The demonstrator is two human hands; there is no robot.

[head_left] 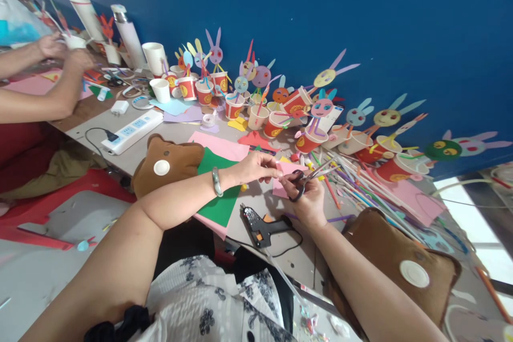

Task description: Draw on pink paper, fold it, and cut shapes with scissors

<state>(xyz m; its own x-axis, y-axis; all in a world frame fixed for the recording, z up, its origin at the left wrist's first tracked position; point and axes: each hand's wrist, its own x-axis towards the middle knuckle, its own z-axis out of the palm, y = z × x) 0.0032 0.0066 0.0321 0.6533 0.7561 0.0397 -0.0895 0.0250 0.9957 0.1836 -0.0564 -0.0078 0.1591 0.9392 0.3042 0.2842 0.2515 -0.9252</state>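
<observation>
Head view: right hand [308, 200] gripping black-handled metal scissors [318, 169], blades toward two o'clock; left hand [260, 167] at ten o'clock, fingertips bunched, can't tell on what; pink paper sheet [281, 191] below; step seems fingertip handling, next calls for steady pinch

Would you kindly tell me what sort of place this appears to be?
Likely a craft workspace, perhaps a workshop or classroom: rabbit-faced figures stand in paper cups, a glue gun lies beside green paper, and the right hand holds scissors.
</observation>
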